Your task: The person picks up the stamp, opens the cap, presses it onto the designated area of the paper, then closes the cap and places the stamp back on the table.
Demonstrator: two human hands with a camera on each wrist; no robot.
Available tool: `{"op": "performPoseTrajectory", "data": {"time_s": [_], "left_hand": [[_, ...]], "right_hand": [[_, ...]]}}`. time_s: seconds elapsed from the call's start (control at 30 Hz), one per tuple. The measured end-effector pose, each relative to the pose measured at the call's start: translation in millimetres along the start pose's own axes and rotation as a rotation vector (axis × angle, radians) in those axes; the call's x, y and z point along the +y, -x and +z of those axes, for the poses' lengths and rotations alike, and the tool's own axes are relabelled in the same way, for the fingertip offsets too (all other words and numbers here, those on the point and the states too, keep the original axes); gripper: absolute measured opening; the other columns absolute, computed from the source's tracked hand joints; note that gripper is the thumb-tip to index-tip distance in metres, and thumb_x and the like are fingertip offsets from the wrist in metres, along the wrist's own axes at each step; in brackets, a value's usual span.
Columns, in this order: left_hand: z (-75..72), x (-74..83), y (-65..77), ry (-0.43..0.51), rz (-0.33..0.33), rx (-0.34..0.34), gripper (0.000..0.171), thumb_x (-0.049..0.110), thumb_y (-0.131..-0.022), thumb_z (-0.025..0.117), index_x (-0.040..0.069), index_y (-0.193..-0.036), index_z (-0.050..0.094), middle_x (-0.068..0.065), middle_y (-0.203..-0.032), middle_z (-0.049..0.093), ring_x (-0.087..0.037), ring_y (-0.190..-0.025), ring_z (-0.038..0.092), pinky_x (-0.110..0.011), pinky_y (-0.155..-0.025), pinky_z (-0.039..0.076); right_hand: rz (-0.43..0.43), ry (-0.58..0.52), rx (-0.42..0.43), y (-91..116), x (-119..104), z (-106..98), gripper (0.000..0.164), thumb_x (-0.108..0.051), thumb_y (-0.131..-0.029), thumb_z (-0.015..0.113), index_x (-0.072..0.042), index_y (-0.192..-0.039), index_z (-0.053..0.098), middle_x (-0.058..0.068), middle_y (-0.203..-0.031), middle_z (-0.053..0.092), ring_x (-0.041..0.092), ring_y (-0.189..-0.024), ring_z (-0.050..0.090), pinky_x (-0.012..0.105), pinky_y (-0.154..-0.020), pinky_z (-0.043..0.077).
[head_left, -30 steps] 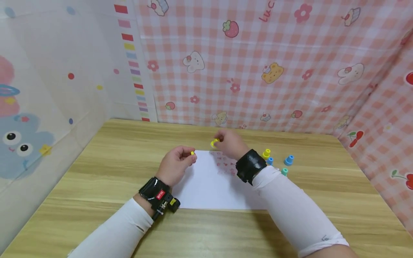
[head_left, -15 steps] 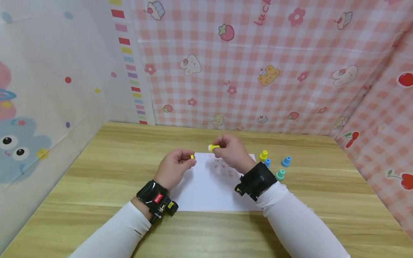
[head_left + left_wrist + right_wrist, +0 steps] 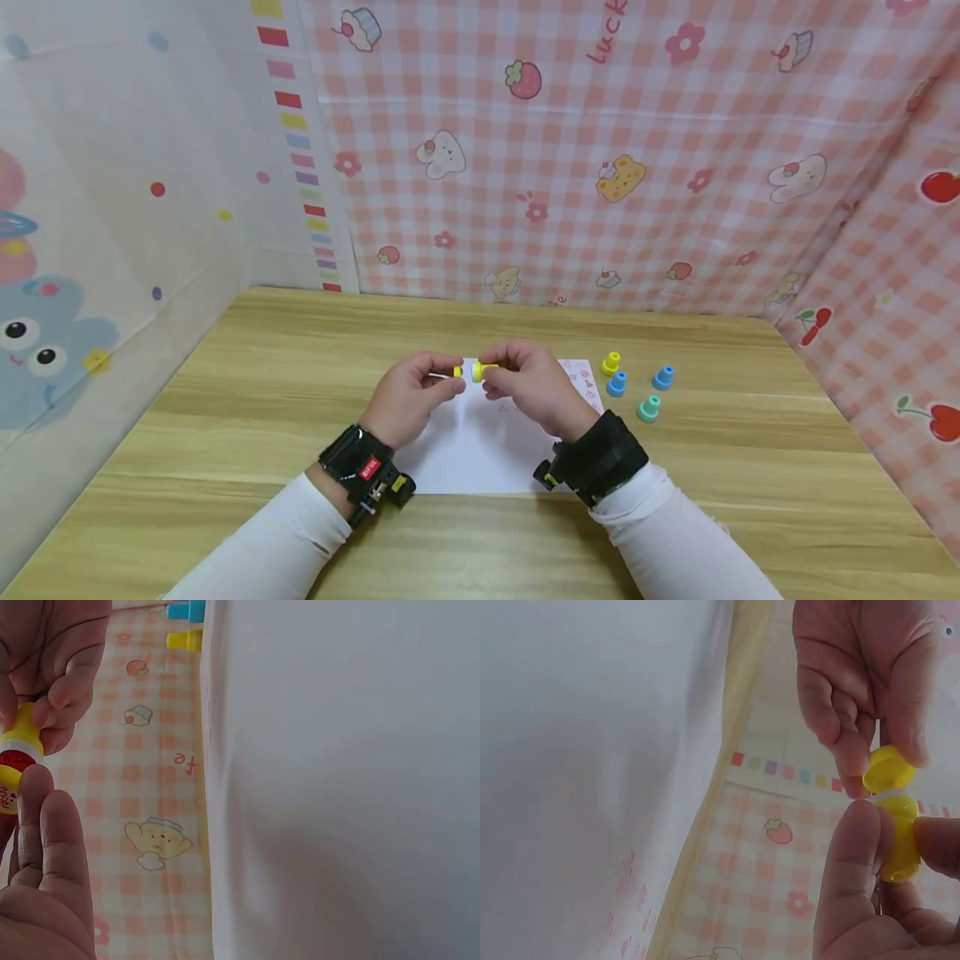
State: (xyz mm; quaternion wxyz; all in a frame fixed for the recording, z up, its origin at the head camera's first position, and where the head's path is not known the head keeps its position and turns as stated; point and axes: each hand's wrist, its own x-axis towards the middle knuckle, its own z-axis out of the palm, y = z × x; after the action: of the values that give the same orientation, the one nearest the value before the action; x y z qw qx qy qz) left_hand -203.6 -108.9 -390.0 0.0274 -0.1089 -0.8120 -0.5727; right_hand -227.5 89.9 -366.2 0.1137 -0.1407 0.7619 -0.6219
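Observation:
Over the white paper (image 3: 480, 454), my left hand (image 3: 405, 400) pinches a small yellow cap (image 3: 889, 769) between thumb and fingers. My right hand (image 3: 538, 390) grips a yellow stamp (image 3: 901, 844) by its handle, its white collar turned toward the cap. The red face of the stamp (image 3: 28, 729) shows in the left wrist view, with the cap's rim right beside it. Cap and stamp are close together, the cap tilted; whether they touch I cannot tell. Red printed marks (image 3: 583, 379) cover the paper's upper right, partly hidden by my right hand.
Right of the paper stand a yellow stamp (image 3: 611, 364), a blue stamp (image 3: 617, 384), another blue stamp (image 3: 663, 378) and a teal stamp (image 3: 649, 408). A wooden table (image 3: 225, 417) lies under everything. Checked cloth (image 3: 570, 125) hangs behind it.
My right hand has come down and toward me with the yellow stamp, turning its face to the left. The cap in my left hand and the stamp are now almost together.

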Motion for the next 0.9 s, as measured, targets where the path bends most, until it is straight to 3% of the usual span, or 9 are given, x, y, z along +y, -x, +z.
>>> {"op": "performPoseTrajectory", "data": {"time_s": [0.27, 0.57, 0.73, 0.9], "left_hand": [[1.9, 1.1, 1.3, 0.024, 0.040, -0.071, 0.022, 0.027, -0.085, 0.071, 0.022, -0.105, 0.066, 0.005, -0.097, 0.065, -0.014, -0.081, 0.062, -0.039, -0.070, 0.053], [2.7, 0.7, 1.8, -0.005, 0.043, -0.086, 0.015, 0.029, -0.086, 0.070, 0.024, -0.100, 0.067, 0.007, -0.099, 0.066, -0.011, -0.082, 0.062, -0.039, -0.071, 0.053], [2.4, 1.8, 2.7, -0.018, 0.037, -0.081, 0.014, 0.027, -0.085, 0.071, 0.023, -0.098, 0.067, 0.007, -0.095, 0.067, -0.011, -0.081, 0.061, -0.039, -0.069, 0.052], [2.4, 3.4, 2.5, -0.035, 0.045, -0.066, 0.011, 0.024, -0.083, 0.073, 0.023, -0.093, 0.069, 0.008, -0.094, 0.068, -0.011, -0.081, 0.060, -0.038, -0.068, 0.052]], "right_hand": [[-0.026, 0.008, -0.024, 8, -2, 7, 0.013, -0.007, -0.087, 0.062, -0.006, -0.100, 0.065, 0.012, -0.095, 0.065, 0.026, -0.079, 0.062, 0.035, -0.073, 0.056], [-0.025, 0.002, -0.050, 13, -5, 9, 0.016, -0.008, -0.088, 0.064, -0.002, -0.103, 0.063, 0.014, -0.097, 0.064, 0.027, -0.082, 0.062, 0.037, -0.077, 0.055], [-0.021, 0.052, -0.050, 24, -24, 12, 0.016, -0.004, -0.088, 0.062, 0.002, -0.102, 0.063, 0.016, -0.096, 0.065, 0.027, -0.082, 0.062, 0.040, -0.077, 0.054], [-0.029, 0.117, -0.032, 19, -12, 11, 0.011, -0.010, -0.086, 0.067, -0.007, -0.097, 0.067, 0.009, -0.090, 0.068, 0.022, -0.077, 0.063, 0.045, -0.077, 0.053]]}}
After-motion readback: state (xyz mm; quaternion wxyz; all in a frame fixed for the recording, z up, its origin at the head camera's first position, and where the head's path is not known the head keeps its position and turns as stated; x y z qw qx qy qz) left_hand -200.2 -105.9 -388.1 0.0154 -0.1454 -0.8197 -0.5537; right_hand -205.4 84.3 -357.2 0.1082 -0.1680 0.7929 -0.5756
